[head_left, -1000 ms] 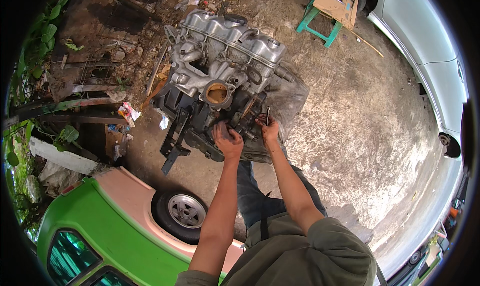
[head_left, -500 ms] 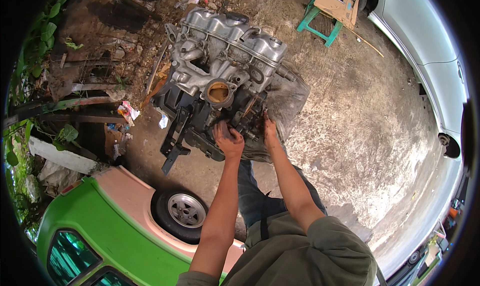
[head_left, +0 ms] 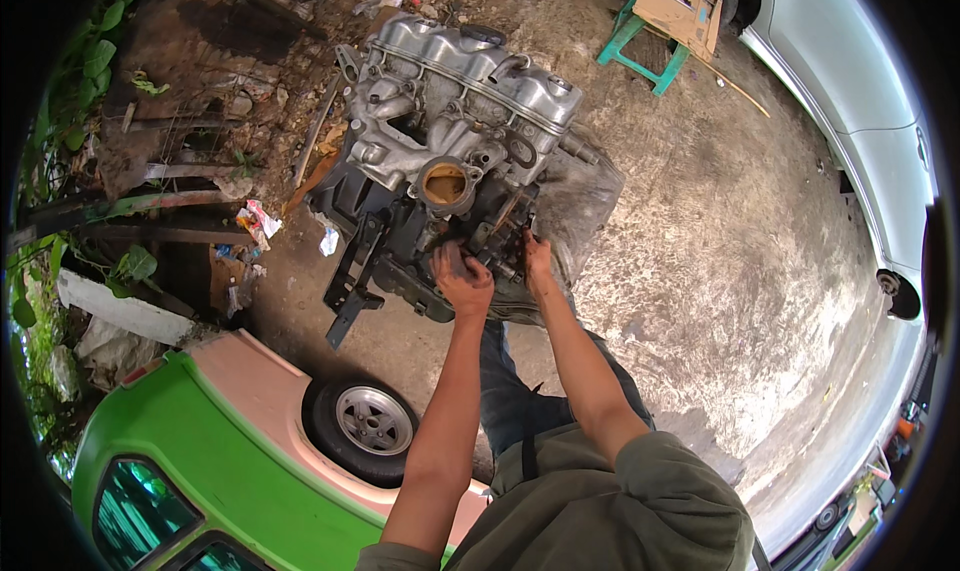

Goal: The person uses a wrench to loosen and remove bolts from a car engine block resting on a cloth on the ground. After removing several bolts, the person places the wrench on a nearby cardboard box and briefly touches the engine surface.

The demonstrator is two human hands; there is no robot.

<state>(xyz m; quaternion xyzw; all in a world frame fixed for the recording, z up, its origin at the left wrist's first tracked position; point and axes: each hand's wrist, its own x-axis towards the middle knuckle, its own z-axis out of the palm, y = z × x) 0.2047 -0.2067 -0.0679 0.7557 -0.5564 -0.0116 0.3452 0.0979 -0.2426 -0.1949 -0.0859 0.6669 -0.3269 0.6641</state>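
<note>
A grimy engine [head_left: 455,101] with a silver valve cover and a round, rust-brown throat [head_left: 444,181] stands in front of me. My left hand [head_left: 461,281] reaches into the dark lower part below that throat, fingers curled; what they grip, if anything, is hidden. A little to its right, my right hand [head_left: 537,256] is closed on a slim metal tool [head_left: 532,227], probably a wrench, at the engine's lower right among small dark fittings. A black metal bracket [head_left: 350,281] hangs off the engine's left side.
A green and pink car [head_left: 190,431] with a bare wheel [head_left: 372,419] is at lower left. A pale car [head_left: 850,81] lines the right. A green stool [head_left: 640,66] topped with cardboard and tools stands upper right. Planks [head_left: 170,204], litter and plants lie left.
My right hand has turned, so the tool that stood up clearly from its fingers now shows less. My left hand stays in nearly the same place; the view has shifted slightly.
</note>
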